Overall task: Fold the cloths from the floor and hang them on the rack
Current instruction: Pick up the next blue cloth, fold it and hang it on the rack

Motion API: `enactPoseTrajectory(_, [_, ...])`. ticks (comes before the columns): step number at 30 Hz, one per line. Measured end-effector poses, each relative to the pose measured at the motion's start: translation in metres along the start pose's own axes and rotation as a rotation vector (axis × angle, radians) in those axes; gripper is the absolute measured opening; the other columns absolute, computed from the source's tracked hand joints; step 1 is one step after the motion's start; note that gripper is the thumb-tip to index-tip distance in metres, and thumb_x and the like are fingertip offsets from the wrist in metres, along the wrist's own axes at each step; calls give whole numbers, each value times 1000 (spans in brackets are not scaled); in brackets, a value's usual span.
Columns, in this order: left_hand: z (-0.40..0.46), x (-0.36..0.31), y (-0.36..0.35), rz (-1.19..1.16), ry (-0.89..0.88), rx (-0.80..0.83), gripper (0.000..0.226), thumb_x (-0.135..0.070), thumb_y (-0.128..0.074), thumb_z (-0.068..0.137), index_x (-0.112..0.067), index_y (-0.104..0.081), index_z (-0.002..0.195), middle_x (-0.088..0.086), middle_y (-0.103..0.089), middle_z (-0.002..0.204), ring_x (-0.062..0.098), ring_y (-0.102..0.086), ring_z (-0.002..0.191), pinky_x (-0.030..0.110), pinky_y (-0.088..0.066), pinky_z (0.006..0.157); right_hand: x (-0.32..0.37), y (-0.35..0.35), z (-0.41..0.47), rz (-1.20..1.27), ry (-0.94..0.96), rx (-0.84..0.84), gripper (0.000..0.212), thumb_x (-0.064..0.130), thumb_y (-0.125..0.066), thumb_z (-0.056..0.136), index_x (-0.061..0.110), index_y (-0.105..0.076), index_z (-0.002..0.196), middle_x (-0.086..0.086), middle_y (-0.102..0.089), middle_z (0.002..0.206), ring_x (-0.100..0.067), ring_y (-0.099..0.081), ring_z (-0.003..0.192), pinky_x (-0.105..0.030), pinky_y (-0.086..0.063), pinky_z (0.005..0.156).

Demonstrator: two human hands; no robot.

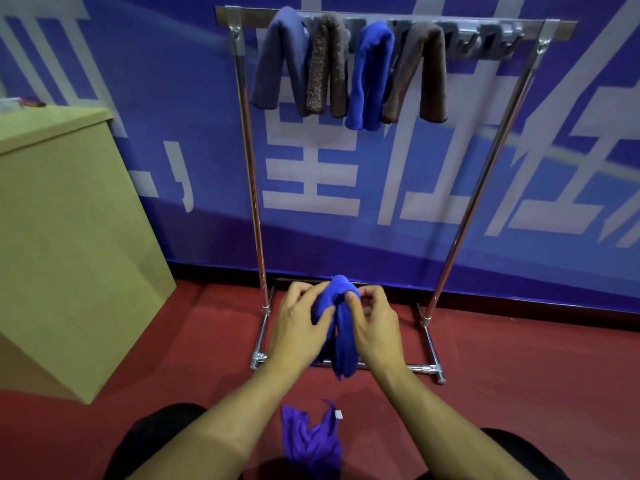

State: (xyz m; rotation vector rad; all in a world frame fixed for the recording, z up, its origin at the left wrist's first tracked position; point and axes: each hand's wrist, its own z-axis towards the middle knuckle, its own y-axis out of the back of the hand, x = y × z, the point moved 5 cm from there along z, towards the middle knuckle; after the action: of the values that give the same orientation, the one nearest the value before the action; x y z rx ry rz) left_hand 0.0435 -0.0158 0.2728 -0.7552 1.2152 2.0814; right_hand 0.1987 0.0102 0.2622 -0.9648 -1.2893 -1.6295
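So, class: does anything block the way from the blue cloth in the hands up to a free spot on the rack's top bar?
Nothing visible does: the blue cloth has open air up to the bare right stretch of the top bar.

Red floor (519, 393) | purple cloth (311, 441) crumpled, near edge | metal rack (431, 351) base by far wall | tan box (69, 254) left edge

A bright blue cloth (341, 327) hangs bunched up low in front of the rack (391, 27). A crumpled purple cloth (311, 441) lies on the floor nearer than the rack. Four folded ones are draped over the rack's top bar: slate blue (280, 60), fuzzy brown (327, 67), bright blue (370, 77), brown (420, 71).
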Motion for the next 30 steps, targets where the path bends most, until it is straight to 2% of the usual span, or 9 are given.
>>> enactPoseTrajectory(4, [2, -5, 5, 28, -21, -144, 38, -4, -67, 82, -23, -71, 115, -10, -57, 102, 10, -61, 89, 24, -48, 82, 3, 4, -1, 23, 17, -28, 6, 41, -61, 96, 35, -58, 97, 7, -71, 78, -9, -66, 73, -43, -55, 71])
enactPoseTrajectory(8, [0, -18, 1, -18, -38, -194, 32, -8, -69, 86, -22, -72, 114, -12, -58, 101, 5, -60, 85, 23, -48, 78, 16, 8, -5, 76, 64, -110, 11, 25, -70, 92, 29, -66, 100, 17, -72, 88, -1, -67, 82, -25, -53, 75])
enactPoseTrajectory(12, [5, -36, -10, -236, -59, -95, 39, -12, -64, 95, -24, -65, 132, -7, -56, 107, 9, -64, 93, 27, -53, 84, 32, 28, 4, 257, 79, -203, 14, 20, -75, 89, 29, -75, 100, 11, -76, 90, -6, -71, 84, -27, -57, 79])
enactPoseTrajectory(16, [22, -73, -12, -405, -60, 34, 46, -13, -56, 101, -33, -51, 143, 0, -52, 111, 9, -63, 98, 22, -52, 86, 59, 55, 15, 392, 149, -64, 20, 21, -65, 97, 38, -72, 105, 3, -72, 101, -9, -69, 89, -23, -54, 80])
enactPoseTrajectory(19, [44, -104, -5, -497, -32, 82, 46, -19, -56, 102, -40, -50, 142, 1, -57, 109, 12, -64, 100, 28, -52, 89, 75, 77, 23, 448, 177, 65, 27, 25, -61, 100, 34, -69, 124, -4, -67, 117, -18, -70, 107, -37, -56, 94])
enactPoseTrajectory(21, [58, -129, 0, -581, -21, 99, 44, -21, -57, 101, -34, -54, 143, 3, -63, 114, 15, -67, 106, 32, -53, 96, 87, 90, 30, 458, 184, 92, 32, 32, -63, 99, 34, -65, 131, -5, -66, 124, -26, -68, 112, -47, -54, 99])
enactPoseTrajectory(24, [72, -166, 6, -616, -55, 76, 44, -22, -58, 101, -34, -53, 143, 3, -63, 121, 8, -67, 103, 23, -51, 95, 111, 109, 43, 489, 209, 57, 39, 39, -64, 97, 31, -62, 135, -8, -67, 128, -28, -67, 117, -53, -51, 102])
enactPoseTrajectory(27, [89, -191, 5, -533, -83, 62, 49, -23, -58, 101, -41, -47, 145, 4, -59, 118, 6, -62, 99, 11, -45, 89, 136, 129, 57, 470, 261, 12, 32, 30, -61, 100, 35, -64, 132, -8, -68, 123, -29, -68, 112, -52, -53, 100])
enactPoseTrajectory(30, [115, -213, 6, -527, -106, 5, 47, -22, -58, 101, -38, -51, 144, 3, -60, 120, 4, -63, 105, 19, -48, 97, 164, 156, 77, 349, 347, -79, 27, 22, -62, 99, 41, -69, 118, 2, -68, 110, -16, -68, 100, -36, -55, 89])
